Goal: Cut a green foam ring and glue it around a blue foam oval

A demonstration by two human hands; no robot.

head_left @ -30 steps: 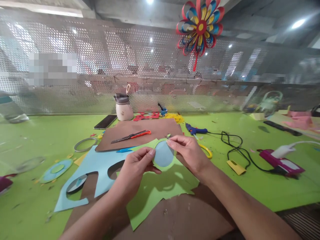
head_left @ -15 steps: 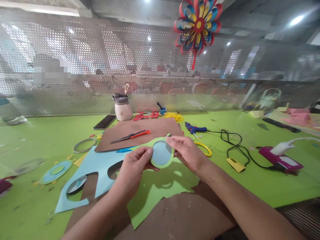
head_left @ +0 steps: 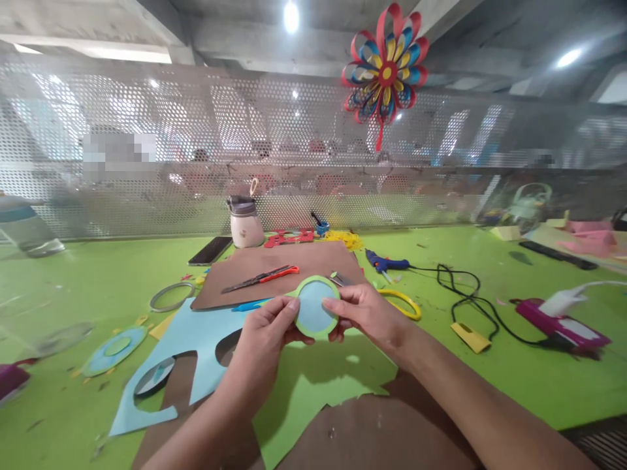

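A round paper disc [head_left: 313, 307], light blue with a green rim, is held up between both my hands above the table. My left hand [head_left: 267, 336] pinches its left edge with thumb and fingers. My right hand [head_left: 369, 313] pinches its right edge. Below them lies a green paper sheet [head_left: 318, 385] with a cut edge, and to the left a light blue sheet [head_left: 191, 339] with round holes cut out. Both sheets rest partly on brown cardboard [head_left: 372, 434].
On the green table [head_left: 78, 274] lie a utility knife [head_left: 267, 275] on a brown board [head_left: 279, 271], a phone [head_left: 210, 250], a bottle [head_left: 245, 222], a blue glue gun [head_left: 386, 263] with black cable, a yellow ring [head_left: 404, 302], paper rings [head_left: 169, 297] and a magenta device [head_left: 563, 323]. A perforated metal screen stands behind.
The disc has come free of the green sheet and been lifted and turned to face me. Both hands shifted to grip its opposite edges; the view tilted down slightly.
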